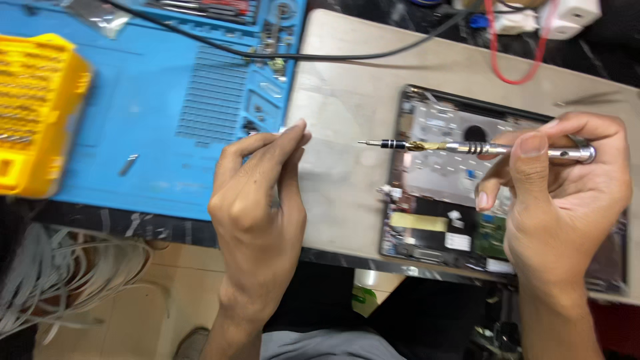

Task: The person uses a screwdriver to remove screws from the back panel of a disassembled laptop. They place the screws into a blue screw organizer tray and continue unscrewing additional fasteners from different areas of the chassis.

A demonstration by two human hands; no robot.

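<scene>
The right hand (560, 200) is closed around a slim metal screwdriver (480, 148). The grip is clamped on the handle: the thumb is pressed against the near side of the shaft, the index finger is curled beneath it, and the remaining fingers are wrapped over the rear portion. The rounded end cap is seen protruding past the knuckles at the right.

The long axis of the screwdriver is held almost horizontal, parallel to the near edge of the desk (347, 167). The tip is pointed to the left, toward the left hand. A gold-coloured collar and a black band are seen behind the thin bit. The tool is carried above the left part of an opened laptop base (433, 200), with the bit projecting past the left edge of the base over bare desk surface. Whether the bit touches anything cannot be told.

The left hand (257, 207) is held with thumb and index fingertips pinched together, raised over the border between the blue work mat (167, 147) and the desk. A very small pale item appears to be caught at the fingertips; its kind cannot be told.

A yellow bit case (37, 113) is placed at the far left of the mat. A black cable (347, 55) is laid across the mat and desk at the far side.
</scene>
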